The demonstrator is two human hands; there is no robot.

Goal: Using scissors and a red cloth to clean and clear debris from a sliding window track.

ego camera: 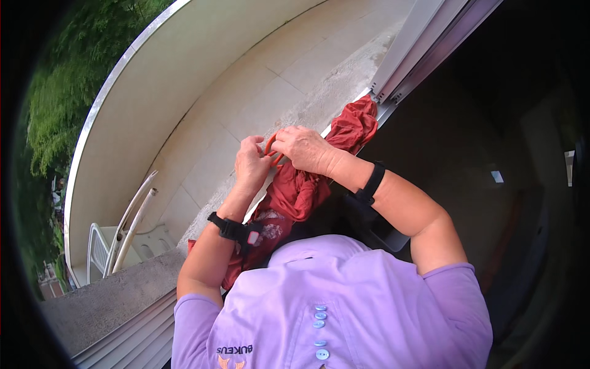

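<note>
Above a low ledge, both my hands meet at an orange looped piece (270,144), perhaps the handles of scissors; the fingers hide much of it. My left hand (251,165) pinches its lower left side. From the right, my right hand (302,146) grips the same piece with bent fingers. A crumpled red cloth (299,191) lies along a metal frame edge beneath my hands. One end of the cloth (355,123) is bunched beside the frame's uprights. Whitish patches mark the cloth near my left wrist. Each wrist wears a black strap.
Beyond the rough concrete ledge (290,117) lies a tiled floor (249,106) with a curved parapet (138,92). A white plastic chair (99,249) and two pale pole-like pieces (133,226) stand lower left. Metal frame uprights (415,46) rise at upper right, beside a dark area.
</note>
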